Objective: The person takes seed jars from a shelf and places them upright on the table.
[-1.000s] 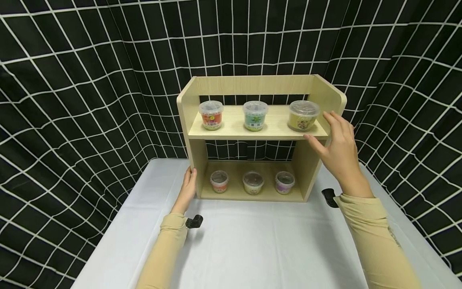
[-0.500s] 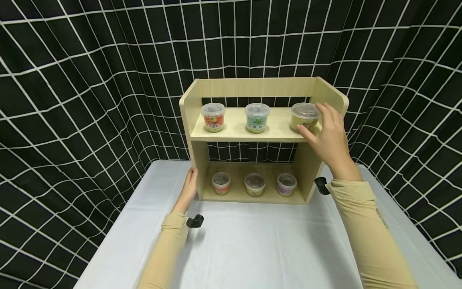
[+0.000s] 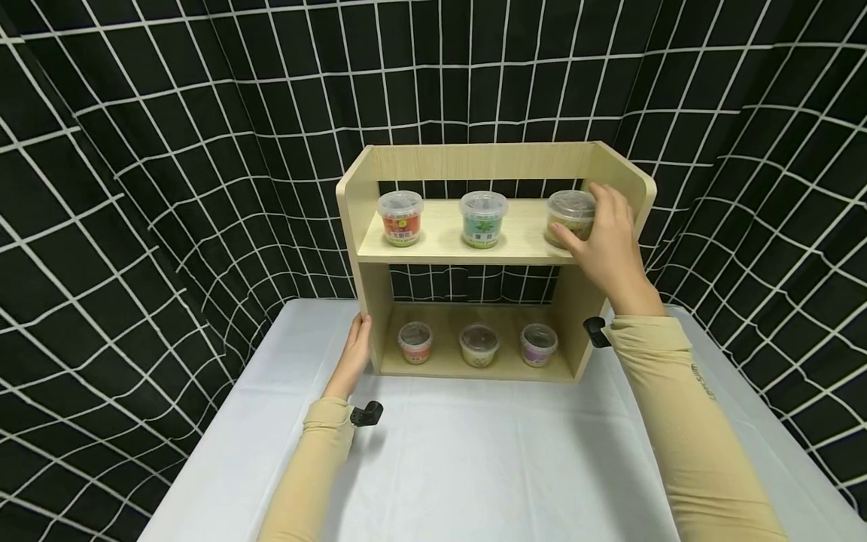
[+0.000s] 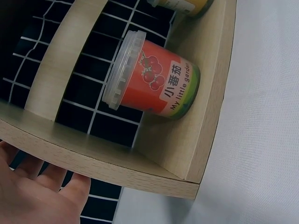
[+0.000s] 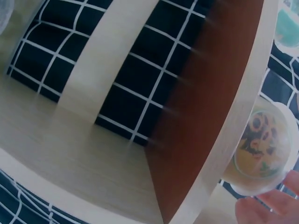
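Note:
My right hand holds a clear-lidded plastic tub with a yellow label at the right end of the upper shelf. Its thumb lies across the front and the fingers bend round the right side. In the right wrist view, fingertips show close by the tub, partly hidden by the shelf edge. My left hand rests against the outside of the wooden shelf unit at its lower left, fingers extended in the left wrist view. A red-labelled tub stands just inside that side panel.
On the upper shelf stand a red-labelled cup and a green-labelled cup. The lower shelf carries the red tub, a cream tub and a purple tub. A white cloth covers the table, with black gridded curtains around.
My right hand has moved left and inward from beside the yellow-labelled tub to around it. My left hand stays at the unit's side.

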The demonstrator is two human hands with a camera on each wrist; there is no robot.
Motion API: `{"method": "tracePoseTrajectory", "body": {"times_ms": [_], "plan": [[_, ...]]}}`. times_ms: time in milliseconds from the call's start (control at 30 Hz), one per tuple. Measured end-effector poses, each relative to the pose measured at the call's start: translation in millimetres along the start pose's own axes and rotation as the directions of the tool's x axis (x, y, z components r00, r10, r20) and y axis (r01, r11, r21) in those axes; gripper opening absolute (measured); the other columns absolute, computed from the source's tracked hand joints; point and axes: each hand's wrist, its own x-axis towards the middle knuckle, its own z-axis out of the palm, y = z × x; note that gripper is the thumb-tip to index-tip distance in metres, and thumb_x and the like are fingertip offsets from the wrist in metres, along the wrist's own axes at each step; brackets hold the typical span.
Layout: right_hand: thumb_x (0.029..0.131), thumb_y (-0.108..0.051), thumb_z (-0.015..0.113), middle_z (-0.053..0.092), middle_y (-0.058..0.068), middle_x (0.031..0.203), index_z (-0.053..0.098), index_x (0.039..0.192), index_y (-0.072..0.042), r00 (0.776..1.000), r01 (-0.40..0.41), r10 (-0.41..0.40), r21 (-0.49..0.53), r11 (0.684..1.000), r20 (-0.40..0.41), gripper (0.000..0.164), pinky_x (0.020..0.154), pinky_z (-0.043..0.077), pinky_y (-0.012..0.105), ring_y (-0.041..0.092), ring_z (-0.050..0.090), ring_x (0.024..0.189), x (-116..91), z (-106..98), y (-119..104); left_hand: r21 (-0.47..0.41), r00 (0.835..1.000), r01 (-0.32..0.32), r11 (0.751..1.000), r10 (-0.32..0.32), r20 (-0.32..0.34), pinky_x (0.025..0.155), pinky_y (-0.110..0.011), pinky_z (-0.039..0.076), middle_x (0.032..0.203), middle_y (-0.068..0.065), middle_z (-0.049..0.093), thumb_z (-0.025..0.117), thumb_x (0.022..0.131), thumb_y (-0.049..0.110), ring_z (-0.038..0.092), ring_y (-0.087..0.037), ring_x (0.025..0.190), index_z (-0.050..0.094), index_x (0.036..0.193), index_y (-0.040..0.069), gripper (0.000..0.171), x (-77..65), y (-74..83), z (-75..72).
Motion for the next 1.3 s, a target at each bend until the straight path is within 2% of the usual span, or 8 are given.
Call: {"method": "tracePoseTrajectory", "body": {"times_ms": [200, 400, 533, 800, 1067, 1300], "plan": [[0.077, -0.037, 0.063, 0.028, 0.018, 0.13, 0.029, 0.131, -0.003, 0.999, -0.032, 0.032, -0.007, 0.999, 0.019, 0.072, 0.1, 0.02, 0.042, 0.03, 0.023, 0.121, 2, 3, 1, -0.025, 1.0, -0.011, 1.0, 0.011, -0.008, 0.103, -0.041, 0.011, 0.14, -0.007, 0.015, 0.025, 0.087, 0.057, 0.012, -0.022, 0.127, 0.013, 0.138, 0.016, 0.067, 1.6, 0.2, 0.6], [0.079, -0.039, 0.061, 0.024, 0.017, 0.132, 0.028, 0.132, -0.003, 0.996, -0.072, 0.072, 0.0, 0.997, 0.051, 0.072, 0.099, 0.021, 0.045, 0.031, 0.022, 0.121, 2, 6, 3, -0.033, 1.0, 0.014, 0.999, -0.014, -0.003, 0.102, -0.042, 0.011, 0.14, -0.003, 0.015, 0.026, 0.085, 0.059, 0.012, -0.019, 0.126, 0.013, 0.138, 0.02, 0.067, -0.5, -0.8, 0.2], [0.079, -0.038, 0.06, 0.021, 0.019, 0.132, 0.029, 0.13, -0.002, 0.995, -0.08, 0.079, 0.008, 0.997, 0.056, 0.07, 0.098, 0.023, 0.047, 0.034, 0.024, 0.12, 1, 9, 5, -0.042, 1.0, 0.0, 0.999, 0.0, -0.003, 0.102, -0.041, 0.012, 0.14, -0.003, 0.016, 0.026, 0.086, 0.058, 0.012, -0.019, 0.126, 0.013, 0.138, 0.019, 0.067, -1.3, -1.8, 1.0], [0.08, -0.034, 0.061, 0.021, 0.024, 0.131, 0.031, 0.127, 0.0, 0.996, -0.089, 0.087, 0.068, 0.994, 0.035, 0.065, 0.095, 0.028, 0.048, 0.041, 0.027, 0.117, -1, 14, 7, -0.034, 1.0, -0.005, 0.999, 0.005, -0.001, 0.102, -0.044, 0.01, 0.141, -0.004, 0.013, 0.024, 0.087, 0.056, 0.01, -0.021, 0.127, 0.01, 0.139, 0.02, 0.065, -2.0, -2.6, 2.6], [0.078, -0.033, 0.063, 0.025, 0.021, 0.129, 0.035, 0.126, 0.0, 0.996, -0.092, 0.092, 0.076, 0.993, 0.004, 0.064, 0.097, 0.027, 0.042, 0.035, 0.028, 0.118, 0, 14, 6, -0.039, 1.0, -0.009, 0.999, 0.009, 0.0, 0.102, -0.042, 0.011, 0.141, -0.004, 0.014, 0.024, 0.089, 0.053, 0.011, -0.02, 0.127, 0.011, 0.139, 0.02, 0.061, -0.3, -3.1, 2.3], [0.074, -0.032, 0.068, 0.03, 0.018, 0.129, 0.041, 0.122, -0.003, 0.995, -0.055, 0.064, 0.104, 0.993, -0.08, 0.063, 0.099, 0.026, 0.034, 0.028, 0.029, 0.119, -3, 12, 3, -0.024, 1.0, -0.011, 1.0, 0.011, -0.006, 0.102, -0.043, 0.013, 0.14, -0.005, 0.017, 0.024, 0.087, 0.056, 0.014, -0.022, 0.126, 0.012, 0.139, 0.019, 0.064, 0.0, -3.9, 3.0]]}}
